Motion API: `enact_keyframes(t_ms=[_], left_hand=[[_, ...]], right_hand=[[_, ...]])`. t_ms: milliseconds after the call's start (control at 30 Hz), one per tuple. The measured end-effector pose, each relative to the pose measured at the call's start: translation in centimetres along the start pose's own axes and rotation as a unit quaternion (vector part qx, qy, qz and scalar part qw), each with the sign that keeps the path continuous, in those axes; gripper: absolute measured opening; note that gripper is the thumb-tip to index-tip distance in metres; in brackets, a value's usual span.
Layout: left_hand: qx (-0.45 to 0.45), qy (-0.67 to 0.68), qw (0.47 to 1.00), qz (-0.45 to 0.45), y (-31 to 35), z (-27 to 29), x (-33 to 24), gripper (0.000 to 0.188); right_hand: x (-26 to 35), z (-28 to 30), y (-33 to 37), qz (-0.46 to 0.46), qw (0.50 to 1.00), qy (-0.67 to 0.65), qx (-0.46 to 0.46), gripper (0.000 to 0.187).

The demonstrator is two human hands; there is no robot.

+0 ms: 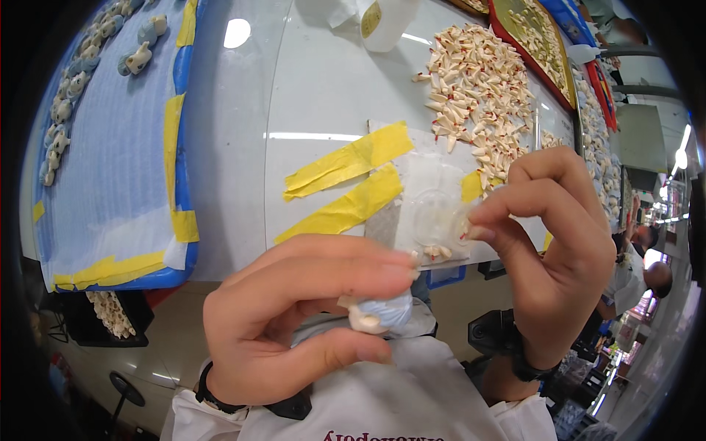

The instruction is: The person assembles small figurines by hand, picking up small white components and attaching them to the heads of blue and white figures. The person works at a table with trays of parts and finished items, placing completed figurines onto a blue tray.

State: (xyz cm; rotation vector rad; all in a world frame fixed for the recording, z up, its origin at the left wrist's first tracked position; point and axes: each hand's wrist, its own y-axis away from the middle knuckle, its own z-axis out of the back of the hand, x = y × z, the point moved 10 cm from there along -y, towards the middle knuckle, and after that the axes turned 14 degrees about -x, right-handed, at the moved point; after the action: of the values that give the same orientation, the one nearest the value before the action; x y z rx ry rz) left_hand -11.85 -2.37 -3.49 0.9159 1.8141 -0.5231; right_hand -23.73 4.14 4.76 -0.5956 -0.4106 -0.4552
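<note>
My left hand [309,309] is closed around a small figurine head [381,314], cream-coloured with pale blue hair, pinched between thumb and fingers above my lap. Higher and to the right, my right hand [551,235] has its thumb and forefinger pressed together. A speck of red shows at those fingertips, but what they hold is too small to make out. Just left of them lies a clear, shallow plastic dish [434,209] on a white board. A few small cream pieces [438,252] rest at the board's near edge.
A large pile of cream pieces with red tips [478,88] covers the table's right side. Yellow tape strips [349,158] hold down the board. At left, a blue-rimmed tray [191,242] carries several blue-and-cream figurines [136,59]. A translucent bottle [386,26] stands at the far edge.
</note>
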Motion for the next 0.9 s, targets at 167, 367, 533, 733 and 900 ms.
enact_keyframes(t_ms=[167, 367, 533, 733, 900], left_hand=[[0.007, -0.008, 1.0, -0.017, -0.1, -1.1, -0.6, 0.038], [0.026, -0.14, 0.977, -0.156, 0.3, -1.9, -2.1, 0.034], [0.003, -0.288, 0.928, -0.238, 1.7, -3.2, -4.9, 0.035], [-0.064, -0.317, 0.897, -0.303, 2.5, -3.8, -5.0, 0.034], [-0.062, -0.317, 0.914, -0.244, 1.8, -2.3, -4.4, 0.044]], right_hand=[[0.4, 1.4, 0.8, -0.064, 0.991, -0.118, 0.004, 0.016], [2.4, 0.2, 3.8, -0.079, 0.962, -0.255, -0.051, 0.021], [4.9, 1.1, 3.4, 0.053, 0.993, -0.104, 0.001, 0.022], [4.3, 1.1, 3.7, 0.046, 0.99, -0.126, -0.034, 0.023], [0.0, 1.9, 3.0, -0.035, 0.971, -0.232, -0.045, 0.013]])
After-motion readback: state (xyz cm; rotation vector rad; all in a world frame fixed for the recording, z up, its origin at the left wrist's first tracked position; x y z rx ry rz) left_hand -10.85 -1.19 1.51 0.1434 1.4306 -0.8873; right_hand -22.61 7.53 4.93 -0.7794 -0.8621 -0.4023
